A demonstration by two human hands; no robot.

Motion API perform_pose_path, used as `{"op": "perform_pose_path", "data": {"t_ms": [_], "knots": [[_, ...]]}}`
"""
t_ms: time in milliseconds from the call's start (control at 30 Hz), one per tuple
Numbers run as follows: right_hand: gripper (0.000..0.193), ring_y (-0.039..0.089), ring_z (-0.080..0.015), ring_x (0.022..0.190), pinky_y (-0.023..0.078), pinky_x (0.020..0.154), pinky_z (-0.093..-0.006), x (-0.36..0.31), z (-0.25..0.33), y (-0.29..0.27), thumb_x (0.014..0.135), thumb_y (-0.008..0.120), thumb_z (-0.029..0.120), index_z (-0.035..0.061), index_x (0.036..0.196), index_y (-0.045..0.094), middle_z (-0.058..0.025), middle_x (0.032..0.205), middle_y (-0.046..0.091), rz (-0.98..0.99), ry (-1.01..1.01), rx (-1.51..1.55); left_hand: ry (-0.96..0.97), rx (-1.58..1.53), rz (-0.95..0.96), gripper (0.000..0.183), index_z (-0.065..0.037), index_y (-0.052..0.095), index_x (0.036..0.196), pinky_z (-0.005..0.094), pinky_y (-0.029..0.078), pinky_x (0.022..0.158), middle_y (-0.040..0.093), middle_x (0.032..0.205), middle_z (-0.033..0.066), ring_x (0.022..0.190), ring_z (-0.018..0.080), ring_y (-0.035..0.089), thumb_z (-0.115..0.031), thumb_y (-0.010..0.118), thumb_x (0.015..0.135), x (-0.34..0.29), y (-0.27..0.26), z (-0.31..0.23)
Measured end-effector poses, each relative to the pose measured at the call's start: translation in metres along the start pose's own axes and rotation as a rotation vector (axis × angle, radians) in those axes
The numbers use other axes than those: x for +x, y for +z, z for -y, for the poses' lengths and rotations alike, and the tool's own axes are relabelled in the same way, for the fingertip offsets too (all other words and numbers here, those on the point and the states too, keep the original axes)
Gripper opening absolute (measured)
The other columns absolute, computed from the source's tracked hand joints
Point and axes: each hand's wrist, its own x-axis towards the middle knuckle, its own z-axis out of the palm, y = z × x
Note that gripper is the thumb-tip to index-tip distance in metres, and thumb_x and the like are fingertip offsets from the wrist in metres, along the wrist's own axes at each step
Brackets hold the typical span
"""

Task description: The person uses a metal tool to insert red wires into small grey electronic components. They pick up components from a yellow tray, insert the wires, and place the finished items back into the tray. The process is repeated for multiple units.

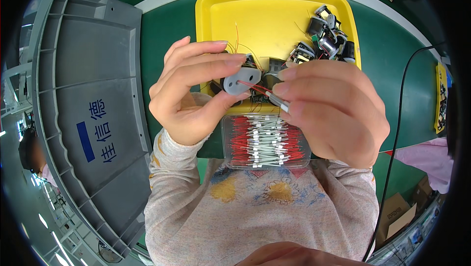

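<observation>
My left hand (196, 89) pinches a small grey plastic part (241, 80) with rounded lobes and holes, held up between thumb and fingers. My right hand (333, 111) grips a red wire with a white sleeve (274, 98) and holds its thin end against the grey part. Below both hands lies a clear plastic box (265, 143) full of several red wires with white sleeves. Behind the hands sits a yellow tray (265, 15) on a green table.
Several small black and silver coil components (324, 38) lie in the yellow tray's far right corner. A large grey plastic crate lid (93, 119) fills the left. A black cable (400, 119) runs down the right side. A second yellow tray (440, 99) is at the far right.
</observation>
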Motion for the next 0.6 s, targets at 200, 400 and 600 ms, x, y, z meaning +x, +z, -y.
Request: {"op": "perform_pose_path", "data": {"t_ms": [200,400,600], "knots": [[0.031,0.063,-0.0297,0.076,0.054,0.063,-0.033,-0.003,0.009,0.005,0.057,0.07,-0.004,-0.0007,0.082,0.052,-0.0152,0.081,0.062,-0.04,0.043,0.028,-0.004,-0.019,-0.008,0.034,-0.005,0.063,0.083,0.0445,0.034,0.093,0.068,0.085,0.0082,0.094,0.0259,0.061,-0.003,0.077,0.053,-0.001,-0.001,0.0],[0.033,0.062,-0.0298,0.079,0.056,0.066,-0.0352,-0.005,0.013,0.007,0.058,0.07,-0.004,-0.0005,0.084,0.05,-0.016,0.085,0.062,-0.062,0.033,-0.003,0.008,-0.033,-0.015,0.036,-0.005,0.062,0.085,0.0452,0.034,0.093,0.068,0.085,0.0089,0.095,0.0274,0.061,-0.004,0.078,0.053,-0.002,-0.002,0.0],[0.031,0.062,-0.0298,0.077,0.055,0.065,-0.0339,-0.005,0.016,0.009,0.059,0.071,-0.001,-0.001,0.084,0.052,-0.0162,0.084,0.062,-0.062,0.06,0.024,0.002,-0.035,-0.018,0.036,-0.005,0.062,0.085,0.0453,0.034,0.093,0.069,0.085,0.0087,0.095,0.0276,0.061,-0.006,0.078,0.053,-0.004,-0.003,-0.001]]}}
